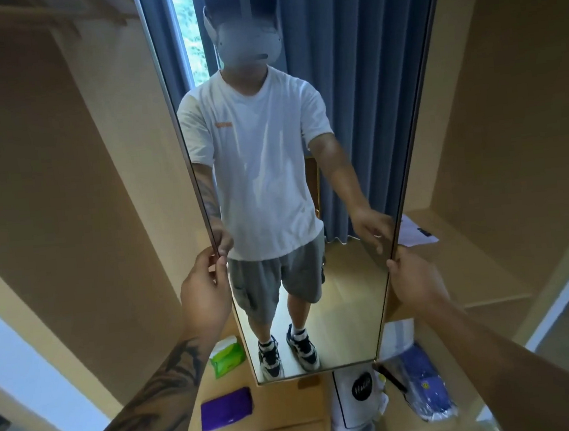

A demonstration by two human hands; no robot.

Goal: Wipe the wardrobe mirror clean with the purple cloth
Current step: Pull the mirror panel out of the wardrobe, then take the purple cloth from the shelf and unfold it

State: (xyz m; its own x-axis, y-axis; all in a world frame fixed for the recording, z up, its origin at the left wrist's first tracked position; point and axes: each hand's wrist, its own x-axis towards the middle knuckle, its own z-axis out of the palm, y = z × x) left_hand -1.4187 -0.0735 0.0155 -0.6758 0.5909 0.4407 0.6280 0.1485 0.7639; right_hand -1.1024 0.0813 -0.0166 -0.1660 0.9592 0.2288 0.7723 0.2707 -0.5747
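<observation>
Wardrobe wood surrounds the mirror [324, 177]; left hand [205, 287] and right hand [414, 281] each grip one mirror edge. Steadying it, I judge; next, one hand must fetch the cloth [226, 409] lying below.

cloth [226, 409]: solid purple
packet [227, 356]: bright green with a white top
wardrobe [67, 186]: plain light tan wood
mirror [348, 288]: thin silver frame
bag [357, 394]: white, with a black round label
plastic pack [424, 378]: clear, over blue-purple contents with a yellow spot
left forearm [155, 402]: dark tattoo pattern
</observation>
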